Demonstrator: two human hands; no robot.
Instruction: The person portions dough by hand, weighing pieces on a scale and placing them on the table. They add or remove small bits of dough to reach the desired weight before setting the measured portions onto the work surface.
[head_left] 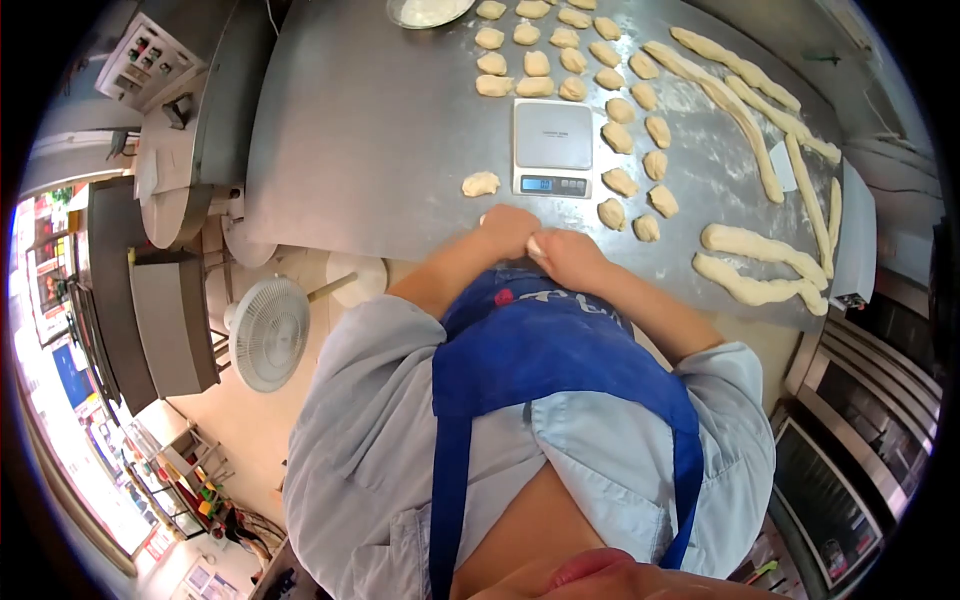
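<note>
Close in front of the blue apron, at the near edge of the metal table, my left hand (510, 231) is closed, and a pale bit of dough shows at its edge. Almost touching it, my right hand (570, 260) is also closed. A piece of dough (536, 246) pokes out between the two fists, mostly hidden by the fingers. Just beyond my hands lies a single dough piece (481, 184). Right of that stands a digital scale (554, 135) with a lit blue display and a bare weighing plate.
Several rows of dough pieces (536, 63) lie behind and right of the scale. Long dough strips (735, 105) and thick dough ropes (760, 245) lie on the floured right side of the metal table (370, 120). A bowl (430, 10) of white powder stands far back. A fan (270, 335) stands left.
</note>
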